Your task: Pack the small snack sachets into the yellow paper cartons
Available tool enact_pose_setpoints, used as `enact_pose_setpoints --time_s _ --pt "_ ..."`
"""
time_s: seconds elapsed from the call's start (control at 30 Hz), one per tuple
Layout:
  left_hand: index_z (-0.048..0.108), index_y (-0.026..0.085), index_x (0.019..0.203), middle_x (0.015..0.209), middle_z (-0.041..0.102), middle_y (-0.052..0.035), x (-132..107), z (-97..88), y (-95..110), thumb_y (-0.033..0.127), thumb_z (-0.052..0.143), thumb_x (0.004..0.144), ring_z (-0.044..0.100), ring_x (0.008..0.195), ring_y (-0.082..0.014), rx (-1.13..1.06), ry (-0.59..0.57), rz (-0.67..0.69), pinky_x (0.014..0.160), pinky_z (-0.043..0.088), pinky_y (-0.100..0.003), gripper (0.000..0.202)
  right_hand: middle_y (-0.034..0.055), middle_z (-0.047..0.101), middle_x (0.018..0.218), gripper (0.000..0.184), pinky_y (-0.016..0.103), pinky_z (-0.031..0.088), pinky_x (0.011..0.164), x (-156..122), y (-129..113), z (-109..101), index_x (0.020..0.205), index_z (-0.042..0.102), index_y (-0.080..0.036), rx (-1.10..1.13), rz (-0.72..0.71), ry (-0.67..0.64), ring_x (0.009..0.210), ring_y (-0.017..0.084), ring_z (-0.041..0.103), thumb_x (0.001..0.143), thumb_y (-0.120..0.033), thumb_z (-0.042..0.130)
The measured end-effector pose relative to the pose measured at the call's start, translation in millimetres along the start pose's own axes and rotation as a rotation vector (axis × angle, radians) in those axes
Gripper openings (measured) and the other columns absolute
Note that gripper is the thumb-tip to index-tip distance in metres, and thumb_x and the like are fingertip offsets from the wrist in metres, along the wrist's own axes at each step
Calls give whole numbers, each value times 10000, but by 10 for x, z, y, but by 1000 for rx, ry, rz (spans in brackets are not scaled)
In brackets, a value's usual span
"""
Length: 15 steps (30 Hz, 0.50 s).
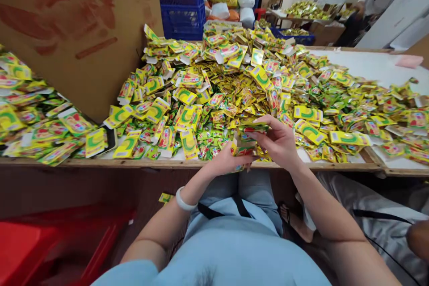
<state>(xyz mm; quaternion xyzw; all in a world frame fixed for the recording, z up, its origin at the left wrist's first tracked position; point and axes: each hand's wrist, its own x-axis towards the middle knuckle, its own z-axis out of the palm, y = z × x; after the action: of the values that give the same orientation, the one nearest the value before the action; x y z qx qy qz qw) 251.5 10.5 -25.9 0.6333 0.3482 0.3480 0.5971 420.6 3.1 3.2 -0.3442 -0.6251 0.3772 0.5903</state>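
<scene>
The left hand clasps a box; the right hand pinches sachets at its top, apparently loading it; sliding them in calls for squared edges.

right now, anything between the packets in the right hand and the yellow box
Nothing visible: the packets in the right hand are right by the yellow box, which the left hand holds. Touching or not, unclear.

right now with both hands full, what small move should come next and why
Probably ease the packets down toward the small carton: the right hand pinches them just above it, while the left hand grips it. Whether its top is fully open is hard to see.
</scene>
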Motion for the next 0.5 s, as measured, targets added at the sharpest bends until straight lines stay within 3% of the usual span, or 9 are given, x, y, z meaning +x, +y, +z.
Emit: enact_pose_setpoints --time_s 0.1,0.23,0.33,0.5 --pt "580 146 762 623 603 -3 22 -14 17 321 689 759 572 570 -135 -65 -102 -50 577 494 -257 206 20 636 888 123 285 530 713 73 10 -93 920 662 -218 -260 -90 -122 844 161 626 908 -341 652" --pt "577 140 861 689 598 9 96 -55 -40 280 654 763 557 621 -133 22 -137 -74 616 486 -254 188 33 599 906 113 278 504 752 105 9 -262 980 691 -207 -538 -39 -429 847 157 602 945 -232 586" --pt "583 150 934 742 591 16 165 -66 -139 263 651 762 540 675 -138 132 -143 -88 654 478 -250 217 37 572 899 150 271 494 739 144 13 -282 987 707 -192 -666 27 -551 803 150 595 937 -175 567" --pt "593 149 1064 829 628 -12 166 -57 -275 241 639 762 581 722 -159 53 -195 -157 705 511 -274 318 11 648 878 125 231 502 605 88 91 -328 1035 650 -215 -389 173 -510 709 131 635 931 -236 585"
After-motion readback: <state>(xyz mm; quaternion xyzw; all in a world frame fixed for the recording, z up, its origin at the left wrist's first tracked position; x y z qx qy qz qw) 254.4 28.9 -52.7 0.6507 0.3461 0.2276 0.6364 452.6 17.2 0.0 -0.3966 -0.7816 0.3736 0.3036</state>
